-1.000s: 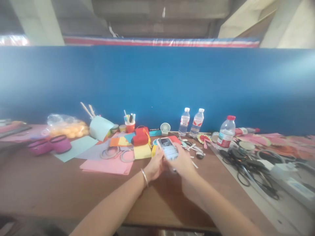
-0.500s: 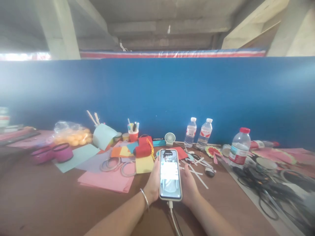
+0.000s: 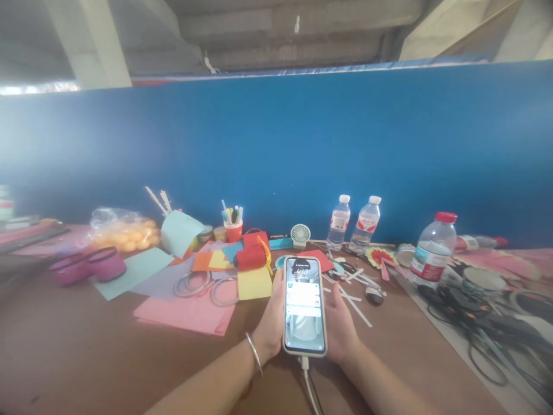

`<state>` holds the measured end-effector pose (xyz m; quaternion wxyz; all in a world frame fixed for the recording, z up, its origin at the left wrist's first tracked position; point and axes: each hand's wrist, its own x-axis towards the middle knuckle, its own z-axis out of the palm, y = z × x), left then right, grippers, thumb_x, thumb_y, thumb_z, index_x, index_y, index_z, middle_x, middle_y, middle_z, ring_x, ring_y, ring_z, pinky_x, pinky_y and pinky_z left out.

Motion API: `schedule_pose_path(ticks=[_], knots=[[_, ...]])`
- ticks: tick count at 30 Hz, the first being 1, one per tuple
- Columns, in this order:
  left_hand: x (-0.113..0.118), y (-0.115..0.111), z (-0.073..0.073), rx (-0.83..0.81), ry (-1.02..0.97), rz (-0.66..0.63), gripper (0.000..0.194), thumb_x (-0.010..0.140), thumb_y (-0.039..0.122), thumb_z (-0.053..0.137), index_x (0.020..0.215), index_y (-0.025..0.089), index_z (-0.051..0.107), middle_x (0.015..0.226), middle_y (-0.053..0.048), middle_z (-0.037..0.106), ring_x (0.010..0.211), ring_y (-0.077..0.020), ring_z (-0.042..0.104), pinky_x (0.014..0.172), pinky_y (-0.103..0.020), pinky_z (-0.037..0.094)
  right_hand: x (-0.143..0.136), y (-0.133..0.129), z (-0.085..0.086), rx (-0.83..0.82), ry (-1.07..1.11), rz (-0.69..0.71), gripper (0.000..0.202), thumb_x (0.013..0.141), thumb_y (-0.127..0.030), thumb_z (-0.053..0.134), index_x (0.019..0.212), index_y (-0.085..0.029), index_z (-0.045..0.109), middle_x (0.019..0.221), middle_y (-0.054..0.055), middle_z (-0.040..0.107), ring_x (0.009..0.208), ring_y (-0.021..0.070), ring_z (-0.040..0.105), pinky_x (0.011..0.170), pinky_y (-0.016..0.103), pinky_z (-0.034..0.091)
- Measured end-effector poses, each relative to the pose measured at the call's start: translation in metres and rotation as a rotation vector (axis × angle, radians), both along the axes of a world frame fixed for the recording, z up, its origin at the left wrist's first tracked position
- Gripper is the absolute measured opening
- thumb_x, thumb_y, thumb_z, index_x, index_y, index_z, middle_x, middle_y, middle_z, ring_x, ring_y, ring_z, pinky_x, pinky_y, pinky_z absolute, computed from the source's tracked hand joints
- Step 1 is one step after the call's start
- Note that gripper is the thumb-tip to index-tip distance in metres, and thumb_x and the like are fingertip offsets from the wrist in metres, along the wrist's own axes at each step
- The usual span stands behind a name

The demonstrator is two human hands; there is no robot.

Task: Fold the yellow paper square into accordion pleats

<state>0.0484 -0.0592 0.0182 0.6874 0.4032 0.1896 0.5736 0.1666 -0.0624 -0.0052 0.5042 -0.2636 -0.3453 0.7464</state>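
A smartphone in a pale case is held upright above the brown table, its screen lit with the time and some message boxes. Along its left edge my left hand grips it, the fingers mostly hidden behind; a silver bangle circles that wrist. On the other side my right hand also closes on the phone, thumb pointing up. From the phone's lower end a white charging cable runs down toward me. Just behind the phone lie white paper strips and a yellow paper sheet.
Pink paper, tape rings and purple cups lie to the left. A pen cup, a small fan and water bottles stand at the back. A red-capped bottle and tangled black cables are at right.
The view has tilted down slightly. Both hands still hold the phone, which sits a little farther right in the picture. Its screen now shows more message boxes.
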Motion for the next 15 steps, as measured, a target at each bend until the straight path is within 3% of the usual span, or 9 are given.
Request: schedule_pose_path(ticks=[6, 15], knots=[[-0.0009, 0.0021, -0.0052, 0.001, 0.0, 0.002, 0.046, 0.086, 0.049, 0.046, 0.125, 0.026, 0.043, 0.126, -0.006, 0.054, 0.118, -0.0247, 0.047, 0.098, -0.038, 0.038, -0.0004, -0.0014, 0.0012, -0.046, 0.061, -0.005, 0.077, 0.078, -0.074, 0.019, 0.111, -0.017, 0.059, 0.107, 0.014, 0.066, 0.109, 0.0341, 0.054, 0.091, 0.052, 0.034], [-0.0026, 0.0018, -0.0066, -0.016, -0.009, -0.01, 0.045, 0.086, 0.046, 0.047, 0.126, 0.027, 0.04, 0.122, -0.007, 0.056, 0.111, -0.0254, 0.053, 0.092, -0.039, 0.043, -0.002, -0.0027, 0.0078, 0.032, 0.002, -0.053, 0.072, 0.082, -0.069, 0.022, 0.114, -0.016, 0.057, 0.108, 0.014, 0.065, 0.106, 0.0335, 0.056, 0.089, 0.05, 0.038]])
